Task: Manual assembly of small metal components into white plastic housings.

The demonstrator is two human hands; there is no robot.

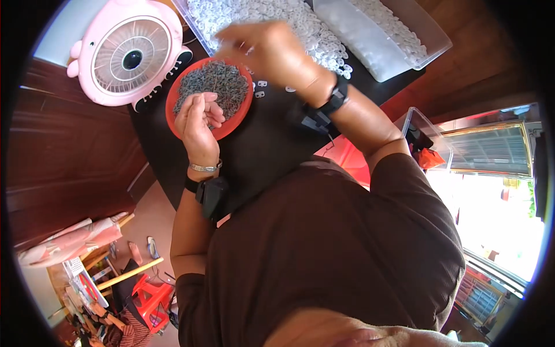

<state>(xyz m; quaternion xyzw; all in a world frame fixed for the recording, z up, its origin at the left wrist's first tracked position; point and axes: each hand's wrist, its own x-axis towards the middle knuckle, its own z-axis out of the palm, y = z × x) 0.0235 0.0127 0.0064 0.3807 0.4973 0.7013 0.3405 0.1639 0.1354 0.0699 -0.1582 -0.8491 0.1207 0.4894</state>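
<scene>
My left hand point(199, 127) is over the near edge of a red round bowl point(248, 107), its fingers curled in; whatever they may hold is hidden. A heap of small dark grey metal pieces point(214, 81) fills the bowl. My right hand point(260, 46) is raised between the bowl and the white pieces, smeared by motion, so its fingers cannot be made out. Beyond it lie many small white plastic pieces point(272, 14) with holes, spread in a clear tray. A few loose white pieces point(260, 89) rest on the black tabletop point(260, 139) beside the bowl.
A pink animal-shaped fan point(87, 75) stands left of the bowl. At the far right is a clear plastic box point(436, 49) with more white pieces. A red stool point(153, 303) and assorted household items are on the floor at lower left. A bright opening point(491, 220) is at right.
</scene>
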